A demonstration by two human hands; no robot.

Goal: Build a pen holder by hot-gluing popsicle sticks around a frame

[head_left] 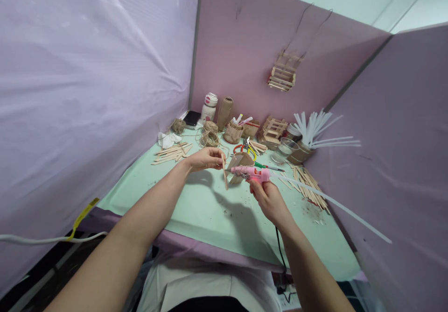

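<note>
Lying at the left of the frame's middle, a loose fan of wooden sticks [173, 153] rests on the pale green table [196, 214], with balls of twine [210, 138] just beyond. Nearer the centre, the left hand [208, 158] pinches one flat stick [225, 177] between thumb and fingers near its top end, holding it roughly upright above the tabletop. Just right of it, the pink glue gun [258, 175] points its nozzle leftward at that stick; from this angle one cannot quite tell whether the tip touches it or whether any glue is laid. Behind the gun, in mid-frame, stands a small wooden box-like piece [246, 159], partly hidden. The right hand [269, 196] is wrapped around the gun's handle, and a long translucent glue stick [334, 201] trails from the gun's rear towards the lower right. Farther right, more sticks [311, 188] lie in a spread pile.

The step in hand looks like putting glue on the single stick. The next move appears to call for a steady left pinch, fingertips clear of the hot nozzle, and an even squeeze of the gun along the wood.
</note>
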